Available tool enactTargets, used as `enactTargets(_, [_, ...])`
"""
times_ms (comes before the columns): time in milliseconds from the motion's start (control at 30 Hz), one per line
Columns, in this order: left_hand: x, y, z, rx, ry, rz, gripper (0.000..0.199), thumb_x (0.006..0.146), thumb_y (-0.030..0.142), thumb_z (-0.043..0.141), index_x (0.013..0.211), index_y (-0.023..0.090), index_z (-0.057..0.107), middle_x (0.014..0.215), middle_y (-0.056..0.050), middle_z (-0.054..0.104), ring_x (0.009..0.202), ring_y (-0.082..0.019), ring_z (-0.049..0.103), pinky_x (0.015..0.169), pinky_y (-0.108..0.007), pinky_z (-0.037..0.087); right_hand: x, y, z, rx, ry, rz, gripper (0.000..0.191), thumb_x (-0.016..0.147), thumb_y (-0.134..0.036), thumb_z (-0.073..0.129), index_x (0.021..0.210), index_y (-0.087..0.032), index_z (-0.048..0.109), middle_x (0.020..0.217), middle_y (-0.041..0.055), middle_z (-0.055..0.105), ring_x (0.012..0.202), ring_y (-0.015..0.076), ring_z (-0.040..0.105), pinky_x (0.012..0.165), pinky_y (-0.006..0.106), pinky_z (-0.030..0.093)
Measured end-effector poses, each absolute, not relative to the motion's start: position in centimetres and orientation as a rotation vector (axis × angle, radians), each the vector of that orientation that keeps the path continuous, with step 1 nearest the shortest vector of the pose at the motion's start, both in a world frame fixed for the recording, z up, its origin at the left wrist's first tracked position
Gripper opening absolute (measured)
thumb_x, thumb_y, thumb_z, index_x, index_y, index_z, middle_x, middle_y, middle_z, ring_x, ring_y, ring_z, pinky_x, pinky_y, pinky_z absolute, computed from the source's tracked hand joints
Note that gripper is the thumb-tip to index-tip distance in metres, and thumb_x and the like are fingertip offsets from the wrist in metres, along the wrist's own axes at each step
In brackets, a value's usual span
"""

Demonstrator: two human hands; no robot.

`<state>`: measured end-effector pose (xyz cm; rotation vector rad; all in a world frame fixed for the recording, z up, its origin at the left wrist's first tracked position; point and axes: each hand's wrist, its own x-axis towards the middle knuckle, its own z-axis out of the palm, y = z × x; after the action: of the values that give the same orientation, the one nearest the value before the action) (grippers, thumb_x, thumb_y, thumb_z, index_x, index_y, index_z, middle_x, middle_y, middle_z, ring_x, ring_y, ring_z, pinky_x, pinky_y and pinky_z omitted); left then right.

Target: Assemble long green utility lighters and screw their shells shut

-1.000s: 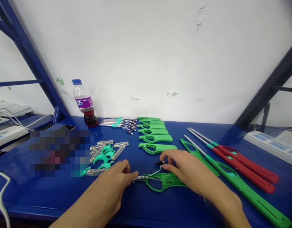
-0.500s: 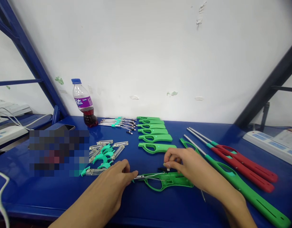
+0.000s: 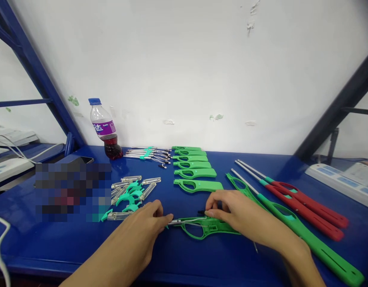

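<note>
An open green lighter half-shell (image 3: 215, 226) lies at the front middle, its hollow side up. A metal rod (image 3: 175, 222) with thin wires meets its left end. My left hand (image 3: 152, 223) pinches that rod between thumb and fingers. Over the shell's upper edge, my right hand (image 3: 228, 207) has its fingertips pressed together at the wires, beside a small black piece (image 3: 201, 212). Its palm and wrist cover the shell's right end.
Green shells (image 3: 198, 185) form a column behind. Rods with wires (image 3: 146, 153), clear tanks (image 3: 148, 191) and teal parts (image 3: 131, 197) lie left. A bottle (image 3: 105, 131) stands near the wall. Long red (image 3: 303, 209) and green lighters (image 3: 318, 243) lie right.
My right hand has moved slightly down and left, its fingertips now lower at the shell's upper edge. My left hand keeps its pinch on the rod.
</note>
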<state>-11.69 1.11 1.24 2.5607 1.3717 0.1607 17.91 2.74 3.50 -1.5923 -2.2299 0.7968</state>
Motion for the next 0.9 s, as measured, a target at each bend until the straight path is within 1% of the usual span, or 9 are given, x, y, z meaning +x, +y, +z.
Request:
enactTargets(133, [-11.4, 1.0, 1.8, 2.553, 1.369, 0.141, 0.054, 0.104, 0.007, 0.037, 0.138, 0.025, 0.075, 0.116, -0.012, 0.064, 0.099, -0.027, 0.070, 0.086, -0.037, 0.057, 18.0, 2.8, 3.7, -1.574, -2.239, 0.798, 0.021, 0.104, -0.040, 0.062, 0.098, -0.027, 0.078, 0.096, 0.0012, 0.077, 0.087, 0.0213, 0.068, 0.071, 0.030, 0.043])
enactTargets(267, [-11.2, 0.8, 1.9, 2.527, 1.381, 0.147, 0.046, 0.107, 0.010, 0.035, 0.127, 0.022, 0.075, 0.117, -0.012, 0.063, 0.103, -0.028, 0.069, 0.090, -0.041, 0.058, 18.0, 2.9, 4.1, -1.579, -2.215, 0.811, 0.023, 0.104, -0.042, 0.064, 0.095, -0.027, 0.078, 0.089, 0.0008, 0.077, 0.081, 0.0207, 0.068, 0.068, 0.030, 0.042])
enactTargets(367, [-11.2, 0.5, 2.0, 2.505, 1.370, 0.158, 0.039, 0.109, 0.014, 0.038, 0.123, 0.023, 0.073, 0.120, -0.011, 0.063, 0.105, -0.028, 0.069, 0.094, -0.044, 0.058, 17.8, 2.8, 4.4, -1.580, -2.188, 0.813, 0.017, 0.103, -0.038, 0.066, 0.095, -0.027, 0.076, 0.086, -0.0007, 0.077, 0.078, 0.0190, 0.066, 0.069, 0.029, 0.042])
enactTargets(433, [-11.2, 0.3, 1.9, 2.527, 1.352, 0.205, 0.035, 0.109, 0.016, 0.042, 0.127, 0.025, 0.071, 0.126, -0.010, 0.062, 0.111, -0.029, 0.068, 0.101, -0.048, 0.056, 17.7, 2.7, 4.6, -1.576, -2.176, 0.809, 0.012, 0.104, -0.036, 0.065, 0.102, -0.028, 0.074, 0.085, -0.0019, 0.075, 0.077, 0.0183, 0.065, 0.069, 0.028, 0.042])
enactTargets(533, [-10.7, 0.3, 1.7, 2.583, 1.288, 0.353, 0.038, 0.111, 0.019, 0.046, 0.143, 0.031, 0.063, 0.136, -0.009, 0.060, 0.122, -0.032, 0.063, 0.107, -0.052, 0.053, 17.7, 2.5, 4.8, -1.566, -2.176, 0.812, 0.013, 0.106, -0.036, 0.061, 0.112, -0.029, 0.070, 0.086, -0.0025, 0.073, 0.078, 0.0185, 0.064, 0.070, 0.029, 0.041])
enactTargets(600, [-9.9, 0.5, 1.4, 2.575, 1.199, 0.444, 0.037, 0.112, 0.019, 0.049, 0.144, 0.034, 0.059, 0.138, -0.007, 0.059, 0.123, -0.030, 0.062, 0.105, -0.048, 0.053, 17.7, 2.4, 4.8, -1.559, -2.183, 0.815, 0.013, 0.108, -0.037, 0.059, 0.114, -0.030, 0.068, 0.089, -0.0024, 0.073, 0.080, 0.0189, 0.064, 0.070, 0.029, 0.040])
enactTargets(733, [-8.6, 1.0, 0.6, 2.574, 1.106, 0.542, 0.026, 0.110, 0.016, 0.054, 0.131, 0.031, 0.062, 0.128, -0.005, 0.063, 0.111, -0.027, 0.064, 0.096, -0.044, 0.055, 17.9, 2.5, 4.6, -1.548, -2.186, 0.813, 0.011, 0.109, -0.036, 0.058, 0.115, -0.031, 0.065, 0.090, -0.0029, 0.073, 0.082, 0.0192, 0.063, 0.072, 0.029, 0.040])
enactTargets(800, [-8.3, 1.2, 0.1, 2.590, 1.118, 0.615, 0.030, 0.109, 0.014, 0.057, 0.134, 0.030, 0.061, 0.124, -0.004, 0.066, 0.107, -0.027, 0.066, 0.095, -0.044, 0.054, 17.9, 2.5, 4.4, -1.547, -2.183, 0.813, 0.011, 0.109, -0.036, 0.058, 0.116, -0.031, 0.065, 0.089, -0.0033, 0.072, 0.082, 0.0193, 0.063, 0.073, 0.029, 0.040])
enactTargets(900, [-8.3, 1.5, -0.7, 2.582, 1.089, 0.761, 0.033, 0.107, 0.012, 0.061, 0.135, 0.029, 0.064, 0.117, -0.003, 0.069, 0.104, -0.025, 0.068, 0.091, -0.039, 0.055, 18.0, 2.5, 4.4, -1.547, -2.185, 0.824, 0.011, 0.109, -0.037, 0.058, 0.116, -0.031, 0.065, 0.084, -0.0040, 0.070, 0.078, 0.0190, 0.061, 0.073, 0.030, 0.039])
